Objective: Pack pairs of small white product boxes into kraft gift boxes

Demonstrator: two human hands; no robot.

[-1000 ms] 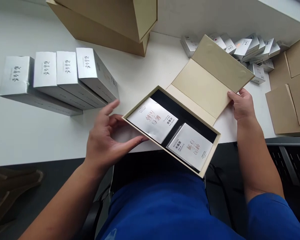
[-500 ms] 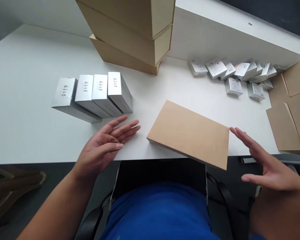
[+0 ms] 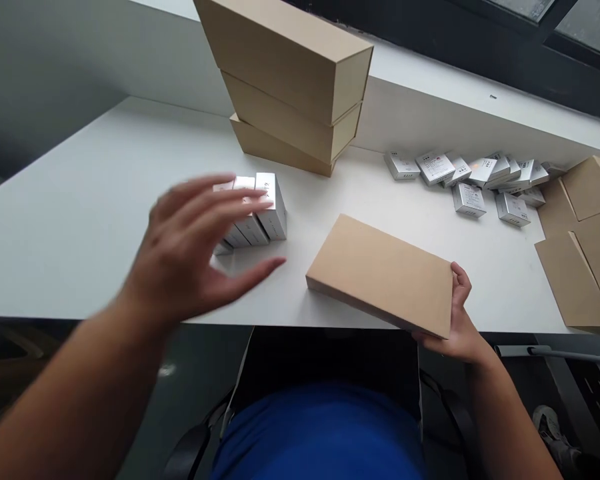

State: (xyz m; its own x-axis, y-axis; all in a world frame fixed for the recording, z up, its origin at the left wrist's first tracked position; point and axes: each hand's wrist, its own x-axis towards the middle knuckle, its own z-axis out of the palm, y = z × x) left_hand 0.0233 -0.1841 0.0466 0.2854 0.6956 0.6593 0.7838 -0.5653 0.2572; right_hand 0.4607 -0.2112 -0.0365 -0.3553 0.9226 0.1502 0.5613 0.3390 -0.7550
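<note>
A flat tan cardboard box (image 3: 383, 273) lies shut near the front edge of the white table (image 3: 80, 220). My right hand (image 3: 455, 323) grips its near right corner, thumb up its side and fingers under the overhanging end. My left hand (image 3: 190, 247) hovers open above the table, fingers spread and blurred by motion. It partly covers a row of silver upright boxes (image 3: 263, 213) just behind it.
A stack of three large tan boxes (image 3: 293, 87) stands at the back centre. Several small silver boxes (image 3: 473, 180) lie scattered at the back right. More tan boxes (image 3: 585, 247) sit at the right edge. A dark bag opening (image 3: 330, 353) is below the table front.
The open box with two white packets was closed and laid flat. My right hand then took its near right corner. My left hand lifted and moved left over the silver boxes.
</note>
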